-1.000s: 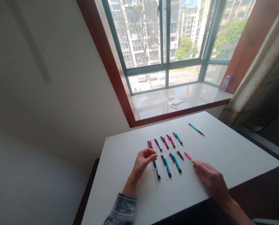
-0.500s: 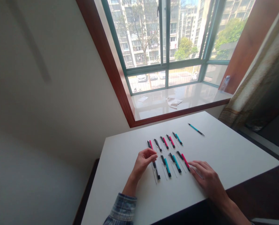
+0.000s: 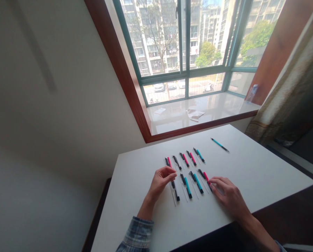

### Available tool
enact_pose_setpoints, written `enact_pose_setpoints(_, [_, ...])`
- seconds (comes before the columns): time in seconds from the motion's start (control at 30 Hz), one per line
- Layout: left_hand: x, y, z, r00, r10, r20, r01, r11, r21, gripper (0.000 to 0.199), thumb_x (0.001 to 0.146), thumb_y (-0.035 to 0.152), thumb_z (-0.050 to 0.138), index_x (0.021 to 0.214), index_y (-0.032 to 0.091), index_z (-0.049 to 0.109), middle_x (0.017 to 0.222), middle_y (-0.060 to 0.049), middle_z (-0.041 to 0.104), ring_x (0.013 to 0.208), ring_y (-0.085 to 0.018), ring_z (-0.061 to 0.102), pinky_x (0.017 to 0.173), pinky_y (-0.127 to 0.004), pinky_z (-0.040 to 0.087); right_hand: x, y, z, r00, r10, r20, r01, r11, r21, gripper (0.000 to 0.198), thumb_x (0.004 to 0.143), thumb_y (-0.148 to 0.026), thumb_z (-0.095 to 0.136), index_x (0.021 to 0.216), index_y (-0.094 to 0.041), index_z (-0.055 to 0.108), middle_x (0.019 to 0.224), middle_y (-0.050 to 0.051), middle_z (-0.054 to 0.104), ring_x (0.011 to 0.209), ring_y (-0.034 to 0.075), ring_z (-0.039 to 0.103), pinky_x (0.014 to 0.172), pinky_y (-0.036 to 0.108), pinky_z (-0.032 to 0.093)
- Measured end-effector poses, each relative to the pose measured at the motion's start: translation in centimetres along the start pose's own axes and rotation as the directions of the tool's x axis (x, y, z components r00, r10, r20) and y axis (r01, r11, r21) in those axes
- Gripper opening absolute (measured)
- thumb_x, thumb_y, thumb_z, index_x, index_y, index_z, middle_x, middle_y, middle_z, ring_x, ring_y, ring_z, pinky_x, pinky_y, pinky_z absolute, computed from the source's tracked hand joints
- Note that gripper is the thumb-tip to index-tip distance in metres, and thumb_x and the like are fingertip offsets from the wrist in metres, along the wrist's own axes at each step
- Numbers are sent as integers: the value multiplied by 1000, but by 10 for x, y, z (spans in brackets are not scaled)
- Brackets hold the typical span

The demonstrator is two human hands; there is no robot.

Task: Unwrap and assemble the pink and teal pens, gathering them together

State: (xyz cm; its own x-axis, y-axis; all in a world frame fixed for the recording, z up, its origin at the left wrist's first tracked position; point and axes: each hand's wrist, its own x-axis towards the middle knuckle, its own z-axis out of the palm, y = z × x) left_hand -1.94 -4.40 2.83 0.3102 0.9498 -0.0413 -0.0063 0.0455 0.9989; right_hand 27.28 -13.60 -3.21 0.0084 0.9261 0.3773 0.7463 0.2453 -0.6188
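Observation:
Two rows of pen parts lie on the white table point(image 3: 143, 164), sorted into sets with black pieces, thin clear refills and coloured barrels. My left hand point(image 3: 161, 180) hovers at the left end of the front row, its thumb and fingertips pinched together; anything between them is too small to make out. Beneath it are a black clip piece point(image 3: 177, 196) and a thin rod. At the row's right end, my right hand point(image 3: 228, 194) has thumb and forefinger closed around the lower part of a pink pen barrel point(image 3: 206, 175). Teal barrels point(image 3: 188, 187) lie between the hands.
A whole teal pen point(image 3: 220, 145) lies apart near the table's far right. Behind the table, a windowsill point(image 3: 172, 122) holds a crumpled wrapper point(image 3: 195, 114) and a clear bottle point(image 3: 252, 93). A curtain point(image 3: 277, 84) hangs at the right.
My right hand has shifted slightly left, its fingers now further over the pink barrel. My left hand has stayed put.

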Motion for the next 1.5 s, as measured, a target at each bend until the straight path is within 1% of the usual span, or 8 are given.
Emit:
enact_pose_setpoints(0.43, [0, 2, 2, 1000, -7, -12, 7, 1000, -13, 25, 75, 35, 85, 83, 14, 74, 73, -2, 69, 67, -12, 60, 70, -24, 50, 4, -2, 1, 997, 15, 75, -19, 999, 51, 23, 98, -29, 56, 114, -31, 73, 117, 4, 73, 113, 26, 65, 99, 43, 54])
enact_pose_setpoints(0.63, [1, 2, 2, 1000, -14, -1, 14, 1000, -19, 24, 74, 34, 86, 83, 14, 75, 74, -2, 69, 68, -12, 61, 70, -24, 50, 5, -4, -1, 999, 3, 50, -7, 998, 65, 20, 97, -30, 58, 110, -30, 74, 114, 5, 74, 110, 27, 66, 97, 43, 54])
enact_pose_setpoints(0.73, [0, 1, 2, 1000, -18, -1, 18, 1000, -10, 24, 75, 35, 85, 83, 14, 76, 75, -3, 71, 68, -13, 61, 70, -24, 49, 9, -15, -4, 1000, 1, 7, -2, 995, 99, 18, 98, -32, 59, 108, -29, 73, 112, 5, 74, 110, 27, 65, 96, 43, 54])
enact_pose_setpoints(0.87, [-1, 0, 3, 1000, -18, 11, 18, 1000, 0, 25, 75, 37, 85, 83, 14, 78, 73, -5, 73, 67, -15, 62, 69, -26, 49, 19, -47, -4, 998, -41, -53, 50, 981, 188, 14, 98, -33, 61, 102, -27, 73, 102, 6, 74, 103, 28, 66, 88, 42, 56])
enact_pose_setpoints(0.97, [-3, -1, 3, 999, -19, 39, 19, 1000, -1, 25, 74, 37, 86, 81, 14, 79, 72, -6, 74, 67, -16, 63, 68, -26, 49, 28, -73, 2, 991, -98, -89, 117, 963, 243, 14, 98, -33, 62, 97, -27, 74, 94, 7, 74, 96, 27, 66, 84, 41, 56])
enact_pose_setpoints(1.07, [-3, -1, 2, 997, -13, 80, 13, 1000, 5, 24, 74, 37, 86, 80, 14, 79, 70, -5, 73, 64, -15, 62, 65, -26, 48, 37, -90, 12, 983, -155, -97, 176, 944, 278, 13, 97, -33, 64, 102, -26, 74, 94, 7, 74, 94, 26, 66, 82, 41, 56])
enact_pose_setpoints(1.27, [-2, -4, 0, 983, -6, 183, 5, 1000, 3, 22, 76, 34, 85, 79, 13, 80, 67, -5, 71, 63, -14, 59, 63, -24, 44, 48, -99, 23, 966, -237, -105, 258, 923, 285, 12, 97, -30, 65, 94, -26, 75, 86, 4, 74, 85, 22, 65, 79, 37, 55])
enact_pose_setpoints(1.5, [-4, 0, 4, 976, -7, 219, 9, 1000, -6, 21, 78, 33, 83, 79, 13, 80, 66, -4, 69, 63, -13, 58, 63, -24, 44, 47, -102, 22, 957, -273, -99, 290, 922, 257, 8, 96, -25, 66, 94, -25, 74, 85, 3, 74, 84, 21, 64, 79, 35, 54])
